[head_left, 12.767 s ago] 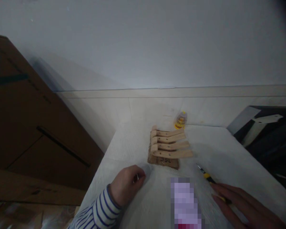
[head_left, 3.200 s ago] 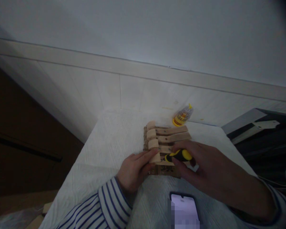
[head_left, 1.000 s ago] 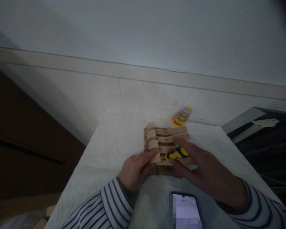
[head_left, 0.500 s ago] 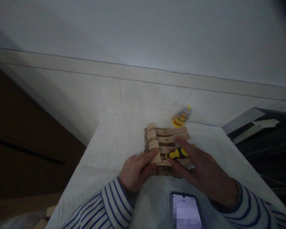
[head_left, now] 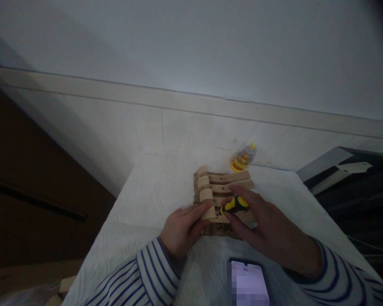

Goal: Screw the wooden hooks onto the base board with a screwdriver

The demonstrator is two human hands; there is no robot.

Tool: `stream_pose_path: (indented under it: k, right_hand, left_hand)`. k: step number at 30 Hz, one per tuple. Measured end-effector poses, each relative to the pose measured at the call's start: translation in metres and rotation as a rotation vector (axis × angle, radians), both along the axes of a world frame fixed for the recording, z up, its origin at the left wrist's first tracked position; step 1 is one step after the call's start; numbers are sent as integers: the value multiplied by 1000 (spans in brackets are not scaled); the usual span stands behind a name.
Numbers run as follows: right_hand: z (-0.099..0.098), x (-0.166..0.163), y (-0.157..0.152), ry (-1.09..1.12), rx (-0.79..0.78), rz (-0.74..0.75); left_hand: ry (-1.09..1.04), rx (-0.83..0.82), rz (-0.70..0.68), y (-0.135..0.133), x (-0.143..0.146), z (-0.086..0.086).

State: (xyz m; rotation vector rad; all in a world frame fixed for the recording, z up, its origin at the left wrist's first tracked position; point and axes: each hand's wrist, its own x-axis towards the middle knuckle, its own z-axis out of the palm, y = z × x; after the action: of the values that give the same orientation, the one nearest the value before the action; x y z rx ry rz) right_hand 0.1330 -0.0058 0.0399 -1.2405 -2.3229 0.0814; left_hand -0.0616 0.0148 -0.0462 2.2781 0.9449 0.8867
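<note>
My right hand [head_left: 274,227] grips a small yellow-and-black screwdriver [head_left: 238,203], fingers around its handle. The tip points down and left at the nearest of several curved light-wood pieces; whether it sits in a screw head is too small to tell. With thumb and fingers closed, my left hand [head_left: 180,229] pinches the thick left end of that nearest wooden piece [head_left: 208,212]. Farther back, similar wooden pieces [head_left: 234,177] lie side by side, with dark screws or holes along them. Beneath them all is a brown cardboard piece [head_left: 223,229].
A smartphone [head_left: 249,280] lies at the table's front. Behind the wood, a yellow-capped plastic bottle or bag [head_left: 243,158] with a label stands near the wall [head_left: 191,127]. A white cloth [head_left: 140,204] covers the table. Dark gear with a white bracket [head_left: 354,168] stands at right.
The screwdriver handle and my right fingers have shifted slightly left, with the handle a little more upright. My left hand keeps its hold on the wood.
</note>
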Motion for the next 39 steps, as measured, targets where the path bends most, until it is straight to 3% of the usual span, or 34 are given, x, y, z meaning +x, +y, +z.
stream_pose_path:
  k: [26,33,39]
  right_hand:
    - [-11,-1,-2,69,72,-126]
    - [-10,-2,-2,113,73,-100]
    - [-6,0,-1,29,55,63]
  left_hand:
    - [9,-1,10,-2,-1,3]
    - [6,-16,0,-2,-1,3]
    - [17,-11,2,-2,0,4]
